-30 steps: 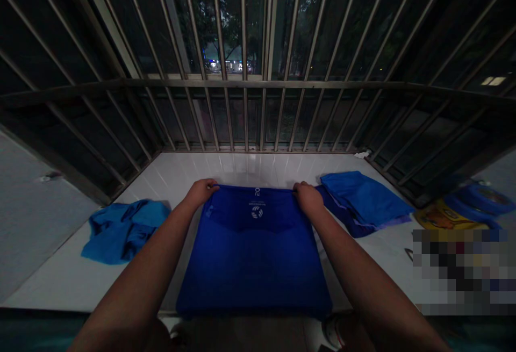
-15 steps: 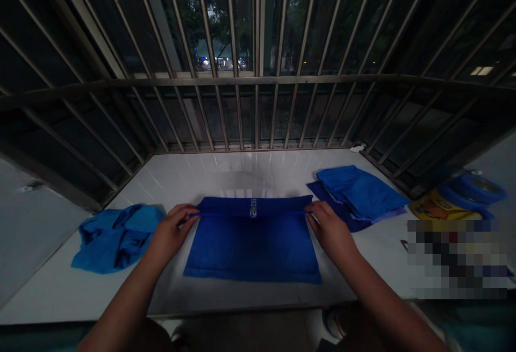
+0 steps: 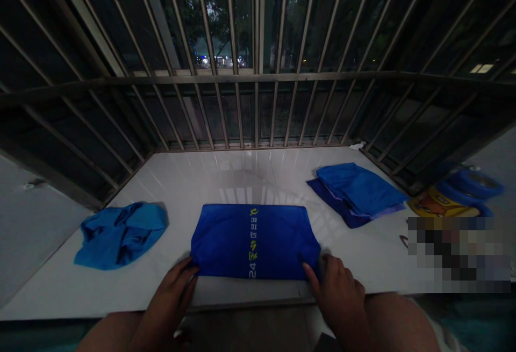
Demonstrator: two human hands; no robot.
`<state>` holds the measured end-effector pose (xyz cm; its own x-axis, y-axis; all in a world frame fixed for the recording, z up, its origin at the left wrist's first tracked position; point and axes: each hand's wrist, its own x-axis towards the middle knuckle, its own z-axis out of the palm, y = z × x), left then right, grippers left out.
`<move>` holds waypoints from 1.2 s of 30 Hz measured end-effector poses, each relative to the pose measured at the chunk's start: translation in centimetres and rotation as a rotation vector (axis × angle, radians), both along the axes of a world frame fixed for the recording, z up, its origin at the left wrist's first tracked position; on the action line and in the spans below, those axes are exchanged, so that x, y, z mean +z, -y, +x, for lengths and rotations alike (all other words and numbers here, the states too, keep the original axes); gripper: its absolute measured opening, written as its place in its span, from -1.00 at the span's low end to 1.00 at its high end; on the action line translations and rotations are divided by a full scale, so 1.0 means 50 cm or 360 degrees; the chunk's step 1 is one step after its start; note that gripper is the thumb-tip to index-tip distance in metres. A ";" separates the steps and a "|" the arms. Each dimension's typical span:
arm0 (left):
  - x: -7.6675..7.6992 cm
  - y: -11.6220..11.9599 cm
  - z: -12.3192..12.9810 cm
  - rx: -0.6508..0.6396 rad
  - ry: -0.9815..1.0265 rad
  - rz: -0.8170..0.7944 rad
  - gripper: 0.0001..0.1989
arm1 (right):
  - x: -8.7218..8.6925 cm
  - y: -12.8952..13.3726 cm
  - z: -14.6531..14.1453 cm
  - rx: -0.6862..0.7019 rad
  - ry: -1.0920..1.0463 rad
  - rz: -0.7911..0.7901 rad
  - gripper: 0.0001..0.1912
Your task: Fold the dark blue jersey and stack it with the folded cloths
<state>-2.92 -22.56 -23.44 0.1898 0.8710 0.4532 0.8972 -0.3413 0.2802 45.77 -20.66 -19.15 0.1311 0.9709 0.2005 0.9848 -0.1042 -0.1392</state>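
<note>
A blue cloth [image 3: 226, 239], folded into a wide, flat panel, lies on the pale sill in front of me. White and yellow print runs down its middle, with "24" at the near end. At its near left corner, my left hand [image 3: 173, 282] is closed on the edge, the fingertips at the fabric. My right hand [image 3: 341, 287] grips the near right corner, its thumb lying on top and the other fingers at the side edge, partly hidden.
On the left lies a crumpled lighter blue cloth [image 3: 121, 236]. Several folded blue and purple cloths [image 3: 360, 191] are stacked at the right. Beyond them stands a yellow container with a blue top [image 3: 447, 196], beside a blurred-out patch. Metal bars [image 3: 237, 79] close off the back.
Both hands have come toward me from the cloth's far part to its near corners. The held fold now lies over the near part, with its full print showing.
</note>
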 end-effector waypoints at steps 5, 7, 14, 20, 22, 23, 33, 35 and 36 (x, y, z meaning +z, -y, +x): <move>0.015 0.017 0.041 -0.0012 -0.0084 -0.0009 -0.69 | 0.062 -0.061 -0.005 -0.0127 0.0012 -0.0583 -0.60; 0.024 0.033 0.065 -0.0090 -0.0111 -0.0001 -0.69 | 0.068 -0.088 0.031 -0.0118 -0.0160 -0.0676 -0.65; 0.076 0.064 0.167 -0.0372 0.0079 -0.0156 -0.69 | 0.112 -0.169 0.109 -0.0348 -0.0569 -0.0176 -0.64; 0.123 0.025 0.234 -0.0287 0.0116 -0.0253 -0.65 | 0.145 -0.195 0.060 -0.0334 -0.0518 -0.0027 -0.69; 0.109 0.019 0.248 -0.0316 -0.0015 -0.0270 -0.53 | 0.138 -0.188 0.066 -0.0365 -0.0439 -0.0112 -0.68; 0.095 0.018 0.250 -0.0328 -0.0089 -0.0267 -0.47 | 0.131 -0.181 0.075 -0.0386 -0.0407 -0.0157 -0.67; -0.005 0.051 0.130 -0.0528 -0.0214 0.0021 -0.33 | -0.002 -0.043 0.163 0.0381 -0.0158 0.0004 -0.53; 0.004 0.054 0.106 -0.0550 -0.0144 0.0018 -0.44 | -0.008 -0.025 0.165 0.0720 -0.0112 -0.0065 -0.49; 0.008 0.055 0.096 -0.0542 -0.0117 0.0008 -0.49 | -0.006 -0.019 0.165 0.0830 -0.0102 -0.0120 -0.46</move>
<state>1.89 -25.32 -23.04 0.5014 0.7498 0.4318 0.7494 -0.6258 0.2164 54.03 -19.69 -19.43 -0.3634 0.9218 0.1349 0.8983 0.3851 -0.2117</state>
